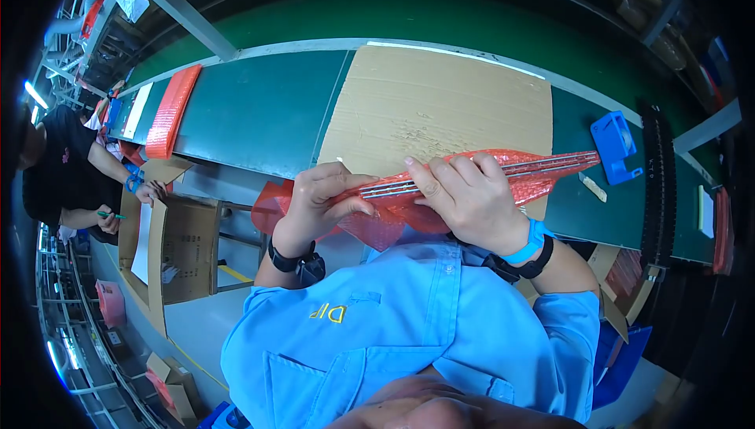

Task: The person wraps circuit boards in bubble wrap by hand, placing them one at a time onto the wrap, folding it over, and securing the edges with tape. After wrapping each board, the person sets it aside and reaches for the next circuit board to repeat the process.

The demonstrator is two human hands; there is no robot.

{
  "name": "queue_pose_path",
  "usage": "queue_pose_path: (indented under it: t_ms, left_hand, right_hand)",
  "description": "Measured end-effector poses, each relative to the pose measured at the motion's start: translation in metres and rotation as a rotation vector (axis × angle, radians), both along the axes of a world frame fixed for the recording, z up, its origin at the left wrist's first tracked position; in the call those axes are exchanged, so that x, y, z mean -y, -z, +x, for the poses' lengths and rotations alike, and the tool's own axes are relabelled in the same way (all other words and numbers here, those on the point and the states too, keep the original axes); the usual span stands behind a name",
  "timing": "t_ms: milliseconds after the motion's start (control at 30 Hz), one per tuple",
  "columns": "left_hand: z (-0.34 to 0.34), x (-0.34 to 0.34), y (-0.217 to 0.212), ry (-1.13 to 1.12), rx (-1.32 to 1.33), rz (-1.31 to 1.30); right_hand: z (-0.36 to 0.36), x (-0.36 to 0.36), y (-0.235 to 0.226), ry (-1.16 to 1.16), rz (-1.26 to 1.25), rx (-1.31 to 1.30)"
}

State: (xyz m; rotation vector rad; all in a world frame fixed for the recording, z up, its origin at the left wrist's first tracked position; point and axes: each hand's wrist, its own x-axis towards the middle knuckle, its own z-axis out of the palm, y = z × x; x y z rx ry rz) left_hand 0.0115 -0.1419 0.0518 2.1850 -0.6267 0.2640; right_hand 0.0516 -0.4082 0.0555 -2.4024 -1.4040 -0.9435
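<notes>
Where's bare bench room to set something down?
The dark green benchtop between the red bubble-wrap stack and flat brown cardboard sheet, plus the sheet's far half. Crowded: the sheet's near edge, behind the left hand, right hand and red bubble-wrap bundle.

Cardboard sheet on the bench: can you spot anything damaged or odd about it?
Yes: the cardboard sheet shows rough, scuffed marks just beyond the right hand, odd because its far part looks smoother.

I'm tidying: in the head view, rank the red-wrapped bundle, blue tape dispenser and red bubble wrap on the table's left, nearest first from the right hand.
From the right hand:
1. Red-wrapped bundle, in its grasp
2. Blue tape dispenser, rightward on the table
3. Red bubble wrap, far left
</notes>
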Motion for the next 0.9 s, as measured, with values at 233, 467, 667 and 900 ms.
queue_pose_path:
  t_ms: [233,467,667,900]
  left_hand:
    - [0.004,-0.005,0.009,0.029,0.069,-0.039]
    - [-0.002,0.005,0.002,0.004,0.021,-0.070]
    - [-0.003,0.004,0.007,-0.029,0.101,0.042]
    - [-0.011,0.010,0.009,-0.079,0.230,0.090]
  right_hand:
    - [-0.001,-0.002,0.003,-0.005,0.039,0.002]
    - [-0.003,0.002,0.002,0.006,0.003,-0.018]
    - [-0.007,0.001,0.001,0.043,-0.026,-0.093]
    - [-0.010,0.017,-0.005,0.063,0.072,-0.020]
